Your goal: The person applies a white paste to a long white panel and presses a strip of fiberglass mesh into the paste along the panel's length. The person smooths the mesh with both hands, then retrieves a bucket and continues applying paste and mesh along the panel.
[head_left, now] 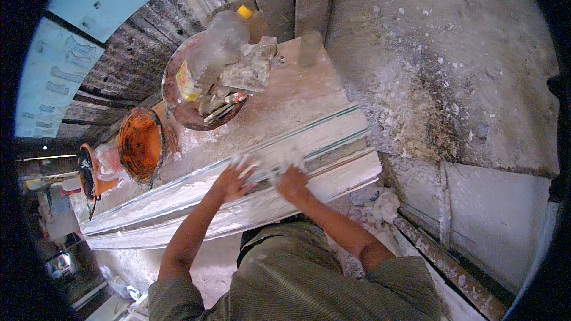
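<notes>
A long white plaster-covered mould (178,217) with ridges and a grey groove runs across the bench before me. Blue-green lines edge its far side. Over its middle is my left hand (231,179), its whitened fingers spread. Just right of it, my right hand (292,183) is bent at the wrist, with fingertips smeared by motion. Between the two hands lies a pale blurred patch (270,169) that I cannot make out. Whether either hand presses on the mould is hard to see.
Beyond the mould, a round basin (169,98) holds a cloudy plastic bottle (217,47), a caked slab (250,68) and tools. An orange bucket (141,145) stands left of it, beside another orange container (101,181). A stained wall (380,71) rises at the right.
</notes>
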{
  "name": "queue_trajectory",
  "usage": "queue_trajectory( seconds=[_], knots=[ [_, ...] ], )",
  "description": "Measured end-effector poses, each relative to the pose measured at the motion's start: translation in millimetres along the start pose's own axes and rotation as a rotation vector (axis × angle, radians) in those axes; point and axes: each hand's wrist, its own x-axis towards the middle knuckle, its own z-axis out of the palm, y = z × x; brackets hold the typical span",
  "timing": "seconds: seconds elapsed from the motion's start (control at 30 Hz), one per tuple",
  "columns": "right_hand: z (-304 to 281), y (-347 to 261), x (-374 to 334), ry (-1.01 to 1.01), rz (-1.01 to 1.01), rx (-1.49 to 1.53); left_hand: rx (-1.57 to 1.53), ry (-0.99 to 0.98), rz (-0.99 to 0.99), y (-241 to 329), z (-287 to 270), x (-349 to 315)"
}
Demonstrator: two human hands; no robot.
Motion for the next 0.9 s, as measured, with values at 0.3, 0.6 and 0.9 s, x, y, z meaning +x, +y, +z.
queue_trajectory(
  seconds=[0.3, 0.6, 0.9],
  knots=[
    [32, -61, -3, -0.056, -0.073, 0.073, -0.259, 0.582, -0.865, 5, 36, -188],
    [-50, 179, 133, 0.513, 0.218, -0.607, -0.242, 0.751, -0.84, 10, 69, -271],
    [49, -26, 66, 0.673, 0.047, -0.484, -0.424, 0.889, -0.801, -44, 109, -384]
  ],
)
